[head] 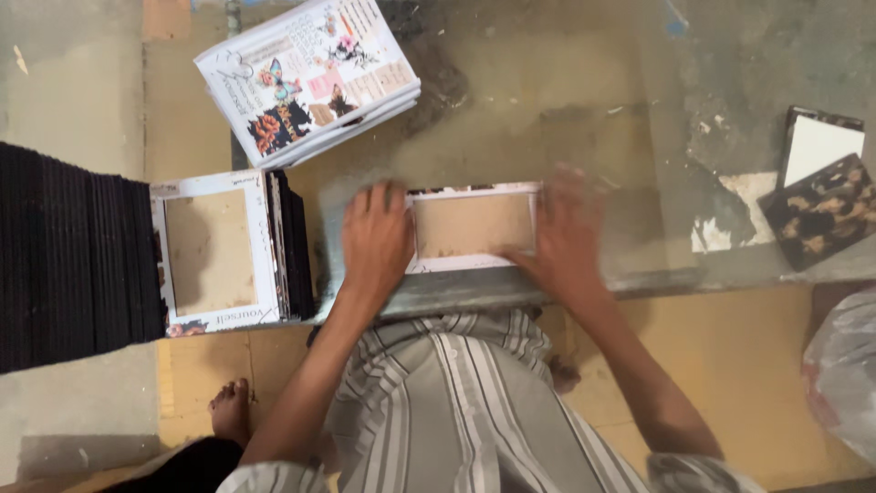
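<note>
A white printed sheet with a brown board (473, 226) on its middle lies flat on the glass table (584, 100), close to the front edge. My left hand (375, 242) presses flat on its left end, fingers spread. At the sheet's right end lies my right hand (568, 236), blurred, palm down on the edge. Neither hand grips anything.
A stack of white printed sheets with flowers and butterflies (310, 78) lies at the back left. A pile of finished frames with a brown centre (219, 254) sits at left beside a black ribbed stack (68, 256). Leopard-patterned covers (821, 210) lie at right. A plastic bag (844, 374) is at lower right.
</note>
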